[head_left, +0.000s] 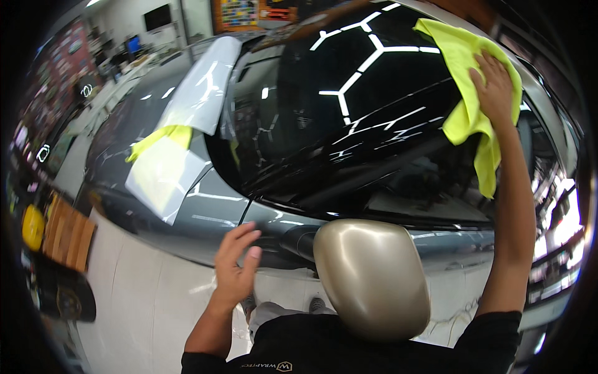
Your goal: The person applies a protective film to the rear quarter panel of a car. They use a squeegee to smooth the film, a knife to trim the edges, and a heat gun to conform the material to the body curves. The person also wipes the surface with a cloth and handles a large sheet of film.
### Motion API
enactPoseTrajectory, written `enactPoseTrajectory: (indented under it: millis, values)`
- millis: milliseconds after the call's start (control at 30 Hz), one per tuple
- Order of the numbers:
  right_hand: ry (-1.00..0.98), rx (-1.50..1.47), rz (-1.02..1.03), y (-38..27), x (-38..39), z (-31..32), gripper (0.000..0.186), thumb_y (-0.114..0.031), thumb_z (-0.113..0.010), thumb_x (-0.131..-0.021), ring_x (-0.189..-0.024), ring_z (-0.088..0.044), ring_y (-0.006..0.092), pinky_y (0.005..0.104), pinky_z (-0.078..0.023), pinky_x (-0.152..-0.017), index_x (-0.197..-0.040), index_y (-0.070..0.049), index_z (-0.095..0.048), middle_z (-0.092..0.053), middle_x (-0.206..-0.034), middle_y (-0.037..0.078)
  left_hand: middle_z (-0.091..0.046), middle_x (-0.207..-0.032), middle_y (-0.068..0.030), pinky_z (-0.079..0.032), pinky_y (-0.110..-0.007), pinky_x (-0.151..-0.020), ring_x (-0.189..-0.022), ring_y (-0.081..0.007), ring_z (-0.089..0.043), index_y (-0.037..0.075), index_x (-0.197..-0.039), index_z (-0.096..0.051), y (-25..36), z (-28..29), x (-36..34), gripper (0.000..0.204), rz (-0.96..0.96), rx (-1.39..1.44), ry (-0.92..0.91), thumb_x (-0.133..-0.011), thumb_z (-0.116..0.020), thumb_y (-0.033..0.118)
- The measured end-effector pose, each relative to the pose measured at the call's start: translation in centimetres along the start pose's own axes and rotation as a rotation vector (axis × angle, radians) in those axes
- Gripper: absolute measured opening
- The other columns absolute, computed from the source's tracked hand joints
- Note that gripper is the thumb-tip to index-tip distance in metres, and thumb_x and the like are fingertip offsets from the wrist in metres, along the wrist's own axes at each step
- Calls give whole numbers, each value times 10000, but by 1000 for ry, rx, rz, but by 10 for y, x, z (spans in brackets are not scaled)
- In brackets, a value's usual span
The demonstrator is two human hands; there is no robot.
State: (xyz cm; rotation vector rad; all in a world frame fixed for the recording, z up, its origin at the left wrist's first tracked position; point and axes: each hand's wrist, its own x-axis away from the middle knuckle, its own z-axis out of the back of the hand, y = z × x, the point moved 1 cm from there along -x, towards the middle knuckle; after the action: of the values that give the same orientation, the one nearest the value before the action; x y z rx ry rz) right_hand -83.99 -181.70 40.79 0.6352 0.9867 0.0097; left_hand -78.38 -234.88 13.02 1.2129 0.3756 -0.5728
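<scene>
My right hand [496, 93] lies on a yellow-green microfiber cloth [458, 68], holding it against the car near the upper right of the windshield [299, 87]. Part of the cloth hangs in loose folds toward the side window. Low on the left, my left hand [235, 268] is empty, its fingers stretched and the thumb apart. It hovers by the grey front fender [215, 199], and I cannot tell whether it touches the panel. Between my arms the gold-beige side mirror [374, 274] juts out toward me.
On the grey hood lie a white sheet [205, 84], a second yellow cloth [179, 133] and another pale sheet [163, 177]. A wooden slatted piece [68, 230] and a yellow rounded object [33, 227] stand at left. Farther back is a cluttered workbench [124, 75].
</scene>
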Motion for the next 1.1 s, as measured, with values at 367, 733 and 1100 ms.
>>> enactPoseTrajectory:
  millis: [367,733,1100]
  values:
    - [-671,-568,109,-270,29,64,463,-390,-491,-980,-1427,-242,420,592,-165,-1152,-1383,-168,-541,-358,-1534,137,-518,-1322,-273,-430,-471,-1010,-1189,-438,-531,-59,-1268,-546,-23,-8,-124,394,-466,4,-173,-913,-573,111]
    - [-147,-1177,-1277,-186,230,209,345,-176,-497,-1001,-1046,-646,208,342,-500,-930,-1232,63,-590,-678,-1137,178,-504,-1411,-131,-271,-506,-1141,-1350,-359,-404,111,-1353,-543,51,-177,-228,482,-668,19,-567,-932,-599,339]
    - [289,-976,-1773,-270,354,166,279,-171,-531,-976,-772,-625,176,295,-508,-738,-1154,29,-609,-633,-930,103,-528,-1410,-94,-344,-440,-1110,-1327,-288,-456,158,-1339,-566,244,-370,-375,407,-921,-250,-186,-963,-459,275]
